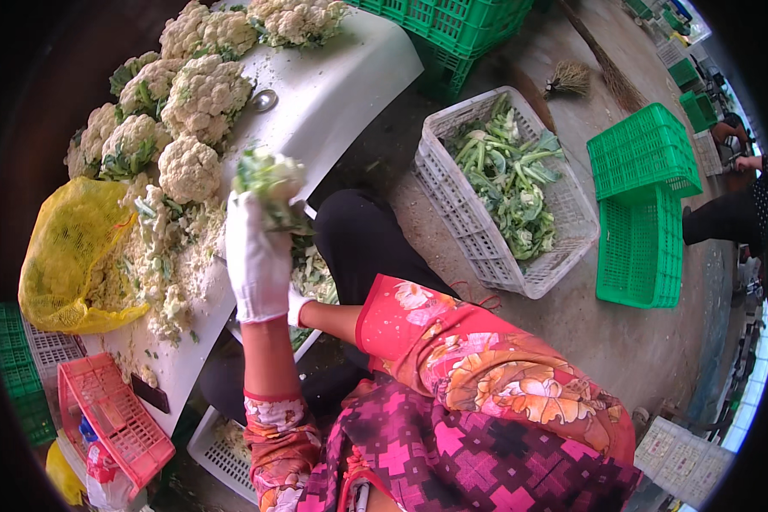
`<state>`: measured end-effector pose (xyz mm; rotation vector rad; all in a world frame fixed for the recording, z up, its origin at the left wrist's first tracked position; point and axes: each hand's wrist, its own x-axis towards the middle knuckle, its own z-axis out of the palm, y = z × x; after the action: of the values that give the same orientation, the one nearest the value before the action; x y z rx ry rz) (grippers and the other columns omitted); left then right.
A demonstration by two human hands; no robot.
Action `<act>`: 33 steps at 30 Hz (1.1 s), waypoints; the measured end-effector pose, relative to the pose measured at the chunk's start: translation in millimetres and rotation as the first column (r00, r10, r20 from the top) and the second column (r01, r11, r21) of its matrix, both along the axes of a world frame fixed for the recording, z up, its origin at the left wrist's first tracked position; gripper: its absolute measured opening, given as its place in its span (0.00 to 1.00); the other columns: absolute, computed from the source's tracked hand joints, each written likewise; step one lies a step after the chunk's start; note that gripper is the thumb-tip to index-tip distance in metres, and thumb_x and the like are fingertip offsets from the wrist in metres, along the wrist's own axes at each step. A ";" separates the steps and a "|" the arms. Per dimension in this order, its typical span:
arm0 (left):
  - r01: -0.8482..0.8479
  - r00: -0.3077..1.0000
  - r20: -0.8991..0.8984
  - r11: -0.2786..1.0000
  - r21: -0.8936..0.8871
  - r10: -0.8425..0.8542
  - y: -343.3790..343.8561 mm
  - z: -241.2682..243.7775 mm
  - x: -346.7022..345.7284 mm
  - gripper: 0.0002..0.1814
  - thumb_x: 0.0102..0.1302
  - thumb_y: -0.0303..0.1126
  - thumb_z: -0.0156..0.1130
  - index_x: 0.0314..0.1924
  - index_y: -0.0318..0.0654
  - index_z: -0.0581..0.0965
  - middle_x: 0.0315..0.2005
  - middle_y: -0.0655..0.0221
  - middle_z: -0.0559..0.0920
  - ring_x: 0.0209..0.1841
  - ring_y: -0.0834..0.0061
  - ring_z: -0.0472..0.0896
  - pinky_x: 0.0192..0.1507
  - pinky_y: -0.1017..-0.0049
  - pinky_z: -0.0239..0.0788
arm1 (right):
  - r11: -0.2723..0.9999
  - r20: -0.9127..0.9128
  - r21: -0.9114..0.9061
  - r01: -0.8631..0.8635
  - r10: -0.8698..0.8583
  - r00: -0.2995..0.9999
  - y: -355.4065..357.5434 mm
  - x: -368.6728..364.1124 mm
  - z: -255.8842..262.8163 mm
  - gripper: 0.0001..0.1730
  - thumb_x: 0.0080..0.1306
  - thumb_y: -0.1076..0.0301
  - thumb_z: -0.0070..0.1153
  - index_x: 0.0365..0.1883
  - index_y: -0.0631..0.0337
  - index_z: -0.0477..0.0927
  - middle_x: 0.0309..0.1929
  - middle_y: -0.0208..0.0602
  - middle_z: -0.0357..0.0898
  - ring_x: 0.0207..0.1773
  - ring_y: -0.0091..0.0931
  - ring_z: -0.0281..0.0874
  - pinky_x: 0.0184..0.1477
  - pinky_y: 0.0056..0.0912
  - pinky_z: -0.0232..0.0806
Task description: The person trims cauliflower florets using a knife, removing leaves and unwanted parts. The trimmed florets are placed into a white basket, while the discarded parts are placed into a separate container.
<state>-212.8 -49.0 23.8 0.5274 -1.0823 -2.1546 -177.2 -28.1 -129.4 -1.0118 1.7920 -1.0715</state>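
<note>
My left hand [259, 262], in a white glove, is raised beside the white table [352, 77] and closed around a leafy piece of cauliflower [272, 179], blurred. Below and behind it, my gloved right hand [298, 306] shows only in part near the lap; its fingers and anything in them are hidden. Several whole cauliflower heads [206, 99] lie on the table at the upper left. Cut florets and crumbs [166, 256] are heaped beside a yellow mesh bag [70, 256]. A round metal object [264, 100] rests near the heads.
A grey plastic crate [461, 237] of leaf trimmings [505, 173] stands on the floor, with green crates [640, 249] farther right. A red basket [115, 409] and a dark flat object [150, 393] are at lower left. Brooms [605, 70] lie behind; another person [729, 211] is at far right.
</note>
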 end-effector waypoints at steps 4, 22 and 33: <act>0.412 0.900 0.299 0.845 -0.340 -0.318 69.7 15.5 -64.4 0.37 0.72 0.38 0.62 0.75 0.35 0.60 0.70 0.56 0.67 0.68 0.65 0.70 0.68 0.66 0.63 | 1.000 -0.057 -0.005 0.011 -0.011 0.998 23.9 -11.9 2.7 0.21 0.74 0.50 0.49 0.41 0.61 0.78 0.33 0.48 0.80 0.42 0.42 0.80 0.48 0.47 0.70; -0.337 0.331 0.491 0.587 -0.736 0.806 -156.1 -98.6 219.5 0.23 0.69 0.36 0.66 0.59 0.30 0.77 0.54 0.57 0.82 0.56 0.67 0.80 0.60 0.70 0.70 | 0.971 0.647 0.194 0.140 -0.234 0.725 -3.2 4.4 20.4 0.19 0.76 0.52 0.50 0.38 0.61 0.74 0.19 0.28 0.67 0.16 0.20 0.62 0.18 0.28 0.64; 0.064 0.540 0.542 0.610 -0.790 0.644 -364.9 -119.6 175.9 0.22 0.71 0.36 0.61 0.59 0.30 0.76 0.49 0.63 0.82 0.48 0.71 0.76 0.51 0.72 0.69 | 0.991 0.294 0.136 0.011 -0.051 0.954 -3.9 -9.1 10.8 0.24 0.74 0.47 0.47 0.37 0.63 0.74 0.33 0.50 0.78 0.35 0.42 0.75 0.37 0.46 0.66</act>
<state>-36.9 -413.8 -95.8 1.2329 -2.0132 -0.8640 -186.3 -31.9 -118.6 -0.7026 1.6133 -1.0467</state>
